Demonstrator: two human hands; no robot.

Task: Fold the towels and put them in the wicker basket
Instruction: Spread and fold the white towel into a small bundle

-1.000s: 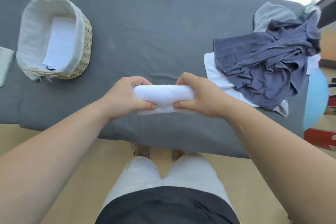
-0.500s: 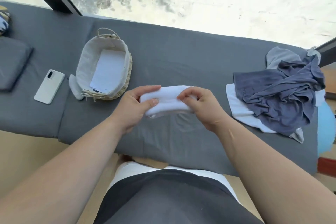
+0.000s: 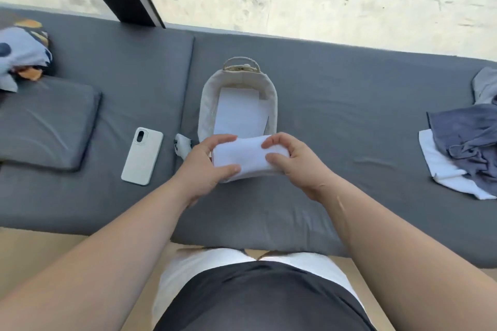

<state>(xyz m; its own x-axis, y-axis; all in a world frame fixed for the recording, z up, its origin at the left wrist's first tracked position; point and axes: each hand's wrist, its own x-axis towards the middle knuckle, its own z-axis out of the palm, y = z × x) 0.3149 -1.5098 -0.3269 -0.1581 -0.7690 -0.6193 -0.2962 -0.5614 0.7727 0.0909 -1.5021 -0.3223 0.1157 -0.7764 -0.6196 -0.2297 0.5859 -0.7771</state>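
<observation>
A folded white towel [image 3: 246,158] is held between both hands just in front of the wicker basket [image 3: 207,107]. My left hand [image 3: 208,162] grips its left end, thumb underneath and fingers on top. My right hand [image 3: 291,160] pinches its right end. The basket has a pale cloth lining and a loop handle at its far end; a flat white folded towel [image 3: 238,113] lies inside. At the far right, a pile of dark blue and grey towels [image 3: 468,140] lies on an unfolded white towel [image 3: 441,169].
Everything rests on a dark grey cushioned bench [image 3: 336,105] below a window. A white phone [image 3: 142,156] lies left of the basket, with a small white object [image 3: 182,147] beside it. A grey cushion [image 3: 45,121] and a patterned cloth [image 3: 21,54] are at the far left.
My hands have carried the folded towel left, from the middle of the bench to the basket's near end. My view swung left, so the towel pile now sits at the right edge.
</observation>
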